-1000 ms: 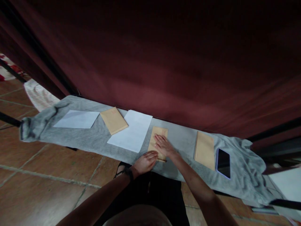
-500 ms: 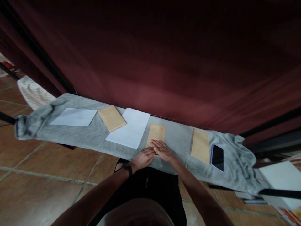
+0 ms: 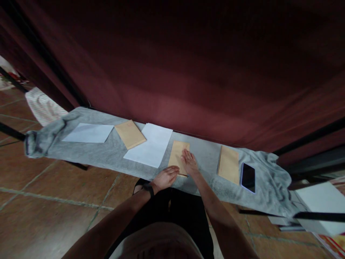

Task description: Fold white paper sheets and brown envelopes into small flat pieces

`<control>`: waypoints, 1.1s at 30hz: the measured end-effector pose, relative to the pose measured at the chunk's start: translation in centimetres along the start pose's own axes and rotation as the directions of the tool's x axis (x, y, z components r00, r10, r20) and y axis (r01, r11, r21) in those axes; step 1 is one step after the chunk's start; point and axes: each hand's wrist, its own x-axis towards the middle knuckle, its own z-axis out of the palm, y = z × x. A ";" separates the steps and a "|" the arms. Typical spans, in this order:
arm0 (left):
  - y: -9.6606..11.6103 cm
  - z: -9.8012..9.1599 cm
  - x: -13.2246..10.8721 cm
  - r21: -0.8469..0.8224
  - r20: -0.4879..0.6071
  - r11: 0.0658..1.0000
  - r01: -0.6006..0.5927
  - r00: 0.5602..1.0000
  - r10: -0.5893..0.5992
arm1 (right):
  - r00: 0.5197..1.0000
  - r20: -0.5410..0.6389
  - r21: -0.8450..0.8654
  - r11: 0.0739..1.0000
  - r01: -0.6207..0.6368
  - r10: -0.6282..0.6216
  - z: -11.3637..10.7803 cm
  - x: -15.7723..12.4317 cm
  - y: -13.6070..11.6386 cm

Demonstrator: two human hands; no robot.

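Note:
A tan paper envelope (image 3: 176,151) lies in front of me on a grey cloth (image 3: 107,158). My left hand (image 3: 166,177) rests at its lower left corner, fingers stretched out together. Flat on the right side of the same envelope is my right hand (image 3: 189,162), its fingers extended. To the left, white paper sheets (image 3: 151,147) lie partly beneath a second tan envelope (image 3: 130,135). Further left is another white sheet (image 3: 88,133). On the right a stack of tan envelopes (image 3: 228,164) lies beside a phone (image 3: 248,177) with a dark screen.
A dark red curtain (image 3: 172,86) hangs behind the narrow cloth-covered surface. Black bars (image 3: 318,216) stick out at both ends. A white board-like thing (image 3: 318,201) lies lower at the right, and a striped cloth (image 3: 44,106) hangs at the left. The floor (image 3: 67,187) is brown tile.
My right hand has moved up and right across the envelope, away from my left hand. The left hand stays near the lower edge. The view has shifted slightly.

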 end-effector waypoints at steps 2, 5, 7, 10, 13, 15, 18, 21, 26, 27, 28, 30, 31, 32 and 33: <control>0.0 0.0 0.0 -0.006 -0.003 1.000 0.004 1.000 -0.004 | 0.999 0.011 0.008 0.999 0.033 -0.033 0.1 -1.0 0.3; 0.1 0.0 0.1 -0.013 0.010 1.000 0.023 1.000 -0.023 | 0.995 -0.007 0.023 0.994 0.102 -0.102 0.5 -3.1 0.9; 0.3 -0.1 0.2 -0.020 0.023 0.999 0.039 0.999 -0.038 | 0.987 -0.060 0.037 0.988 0.151 -0.149 0.9 -4.8 1.1; 0.4 -0.1 0.3 -0.027 0.032 0.998 0.053 0.998 -0.052 | 0.970 -0.147 0.066 0.977 0.204 -0.192 1.5 -7.4 1.1; 0.5 -0.1 0.4 -0.025 0.030 0.997 0.071 0.997 -0.070 | 0.957 -0.205 0.106 0.967 0.231 -0.206 1.9 -9.5 0.8; 0.6 -0.1 0.5 -0.036 0.024 0.995 0.097 0.995 -0.096 | 0.952 -0.239 0.142 0.963 0.230 -0.192 1.9 -10.3 0.6; 0.6 -0.1 0.5 -0.065 0.026 0.991 0.117 0.993 -0.116 | 0.951 -0.282 0.198 0.962 0.190 -0.129 1.8 -10.6 0.1; 0.5 0.0 0.5 -0.070 0.025 0.991 0.114 0.993 -0.113 | 0.950 -0.308 0.206 0.970 0.127 -0.059 1.7 -10.3 -0.4; 0.6 0.1 0.4 -0.066 0.015 0.990 0.122 0.993 -0.121 | 0.948 -0.317 0.165 0.985 0.041 0.014 1.9 -10.5 -1.4; 0.6 0.2 0.4 -0.066 0.016 0.990 0.127 0.992 -0.126 | 0.947 -0.322 0.150 0.988 0.033 0.017 2.1 -10.7 -1.8; 0.6 0.2 0.3 -0.066 0.016 0.989 0.132 0.991 -0.132 | 0.945 -0.327 0.135 0.990 0.038 0.008 2.3 -11.0 -2.2; 0.7 0.4 0.2 -0.061 0.013 0.988 0.144 0.990 -0.144 | 0.943 -0.329 0.108 0.990 0.090 -0.050 3.0 -11.7 -3.2; 0.8 0.5 0.1 -0.052 0.008 0.987 0.153 0.988 -0.153 | 0.941 -0.327 0.098 0.987 0.124 -0.086 3.4 -12.1 -3.8; 0.8 0.7 -0.1 -0.038 0.002 0.986 0.162 0.987 -0.162 | 0.940 -0.322 0.089 0.985 0.151 -0.115 3.7 -12.4 -4.3; 0.9 0.8 -0.4 -0.019 -0.002 0.986 0.168 0.986 -0.169 | 0.939 -0.318 0.080 0.984 0.162 -0.129 4.0 -12.8 -4.7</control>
